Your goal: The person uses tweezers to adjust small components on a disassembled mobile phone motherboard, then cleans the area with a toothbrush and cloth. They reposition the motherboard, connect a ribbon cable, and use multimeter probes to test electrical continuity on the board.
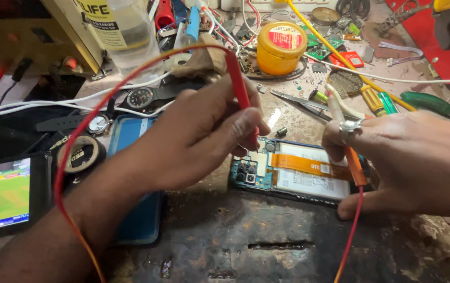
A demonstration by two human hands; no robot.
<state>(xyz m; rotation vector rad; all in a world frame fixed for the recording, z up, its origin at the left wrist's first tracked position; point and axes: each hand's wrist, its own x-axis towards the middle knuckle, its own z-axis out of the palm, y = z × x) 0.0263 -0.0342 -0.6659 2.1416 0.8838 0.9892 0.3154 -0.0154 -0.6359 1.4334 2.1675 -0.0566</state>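
Note:
An opened phone point(293, 173) lies on the worn bench with its battery, orange ribbon cable and circuit board exposed. My left hand point(193, 139) pinches a red test probe point(239, 86) whose tip touches the board near the phone's upper left corner. My right hand point(408, 162), wearing a silver ring, holds an orange probe point(354, 166) against the phone's right end; its red lead point(349, 236) hangs down toward me. A red wire point(86, 126) loops from the left probe around my left forearm.
A blue phone cover point(130, 136) lies under my left wrist. A small screen showing a green field point(2, 196) sits at far left. Watches point(140, 97), a tape roll point(81, 153), a yellow tin point(281, 47), a clear bottle point(128, 34), tweezers point(298, 102) and screwdrivers point(379, 100) crowd the back.

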